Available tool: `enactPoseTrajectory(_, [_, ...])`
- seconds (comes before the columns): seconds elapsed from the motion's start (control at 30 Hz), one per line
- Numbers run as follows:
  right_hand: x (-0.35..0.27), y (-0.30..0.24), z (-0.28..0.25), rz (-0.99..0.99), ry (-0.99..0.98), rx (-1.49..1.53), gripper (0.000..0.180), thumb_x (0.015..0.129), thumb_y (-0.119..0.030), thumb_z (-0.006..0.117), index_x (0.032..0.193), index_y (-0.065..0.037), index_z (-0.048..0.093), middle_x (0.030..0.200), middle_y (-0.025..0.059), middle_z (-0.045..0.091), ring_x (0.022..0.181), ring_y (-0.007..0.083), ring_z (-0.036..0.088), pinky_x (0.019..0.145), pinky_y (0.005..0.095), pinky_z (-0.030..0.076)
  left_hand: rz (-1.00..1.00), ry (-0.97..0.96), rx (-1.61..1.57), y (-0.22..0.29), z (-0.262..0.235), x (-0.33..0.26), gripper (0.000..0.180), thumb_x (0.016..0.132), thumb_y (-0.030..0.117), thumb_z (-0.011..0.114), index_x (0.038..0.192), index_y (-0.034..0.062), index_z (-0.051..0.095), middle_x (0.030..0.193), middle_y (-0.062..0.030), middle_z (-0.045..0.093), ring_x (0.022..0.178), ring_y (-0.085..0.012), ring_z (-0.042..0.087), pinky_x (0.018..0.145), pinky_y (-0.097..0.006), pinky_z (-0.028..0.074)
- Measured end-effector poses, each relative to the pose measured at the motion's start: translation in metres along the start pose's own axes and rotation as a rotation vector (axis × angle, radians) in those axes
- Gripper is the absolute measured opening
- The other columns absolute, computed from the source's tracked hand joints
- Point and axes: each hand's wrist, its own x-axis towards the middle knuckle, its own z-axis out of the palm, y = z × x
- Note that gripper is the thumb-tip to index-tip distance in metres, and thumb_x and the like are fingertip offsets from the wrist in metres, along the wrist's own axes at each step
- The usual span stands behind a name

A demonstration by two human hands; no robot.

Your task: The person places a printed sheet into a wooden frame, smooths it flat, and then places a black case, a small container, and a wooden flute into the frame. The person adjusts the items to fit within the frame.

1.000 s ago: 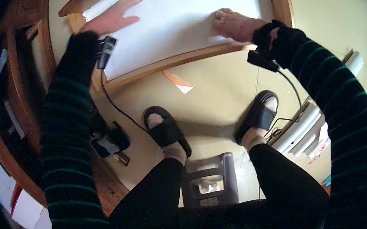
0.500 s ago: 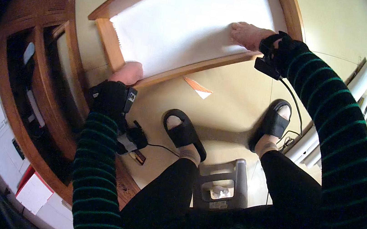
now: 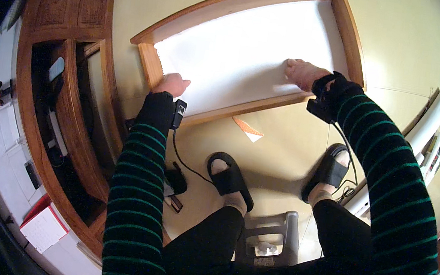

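A wooden drawer [image 3: 155, 63] lies on the floor ahead, a white sheet [image 3: 242, 49] covering its bottom. The sheet's left edge looks jagged beside the drawer's left wall. My left hand [image 3: 171, 84] is at the near left corner, closed, with one digit pointing right over the sheet; what lies under its fingers is hidden. Toward the right end, my right hand [image 3: 307, 75] reaches over the near wall, its fingers partly bent, apart and touching the sheet. Each wrist carries a black strapped device.
A torn orange-and-white scrap [image 3: 248, 130] lies between the drawer and my slippered feet. A grey plastic stool [image 3: 288, 231] is below me. Brown wooden furniture [image 3: 62, 101] with open compartments stands at left. Long white strips [image 3: 431, 117] lie at right; black cables hang from my wrists.
The view has shifted, so the drawer and floor appear lower and farther right. My left hand has moved a little further over the sheet. My right hand stays on the sheet.
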Motion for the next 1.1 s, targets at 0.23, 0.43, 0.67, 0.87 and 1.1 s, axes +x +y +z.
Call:
enactPoseTrajectory(0.23, [-0.008,-0.001,-0.007,-0.048,-0.084,-0.070,0.027,0.099,-0.011,0.051,0.120,-0.005,0.067,0.136,0.0138,0.052,0.131,0.0309,0.051,0.107,0.0404,0.048,0.433,0.235,0.011,0.062,0.015,-0.016,0.131,0.067,0.057,0.085,0.163,0.0192,0.004,0.167,-0.0203,-0.008,0.152,-0.0490,-0.006,0.121,-0.062,0.013])
enactPoseTrajectory(0.43, [-0.006,-0.001,-0.007,-0.102,-0.060,-0.123,0.029,0.094,-0.004,0.054,0.119,-0.005,0.067,0.133,0.0142,0.053,0.128,0.0313,0.053,0.108,0.0410,0.047,0.352,0.353,0.024,0.043,0.007,-0.002,0.144,0.052,0.055,0.094,0.163,0.0241,0.007,0.170,-0.0112,-0.003,0.154,-0.0435,-0.007,0.119,-0.067,0.006])
enactPoseTrajectory(0.67, [-0.008,0.004,-0.009,-0.209,-0.069,-0.176,0.033,0.095,-0.011,0.054,0.127,-0.009,0.064,0.134,0.0120,0.056,0.127,0.0312,0.053,0.108,0.0408,0.047,0.261,0.500,-0.083,0.011,0.017,0.038,0.144,0.056,0.057,0.091,0.163,0.0165,0.003,0.170,-0.0049,0.001,0.154,-0.0394,-0.008,0.121,-0.062,0.002])
enactPoseTrajectory(0.87, [0.035,-0.045,-0.049,-0.280,0.186,-0.043,0.044,0.094,-0.029,0.064,0.133,-0.010,0.058,0.125,0.0148,0.065,0.118,0.0335,0.061,0.097,0.0476,0.052,0.304,0.560,-0.037,0.012,0.019,0.041,0.142,0.056,0.045,0.094,0.162,0.0164,0.004,0.170,-0.0057,0.003,0.153,-0.0436,-0.005,0.119,-0.066,0.004])
enactPoseTrajectory(1.1, [0.097,-0.053,-0.039,-0.054,0.542,-0.030,0.080,0.089,-0.070,0.056,0.155,-0.031,0.035,0.167,-0.0049,0.021,0.155,0.0231,0.011,0.121,0.0629,0.009,0.271,0.524,-0.101,0.017,0.017,0.035,0.142,0.056,0.036,0.095,0.163,0.0199,0.003,0.170,0.0001,0.001,0.154,-0.0421,-0.006,0.118,-0.066,0.005])
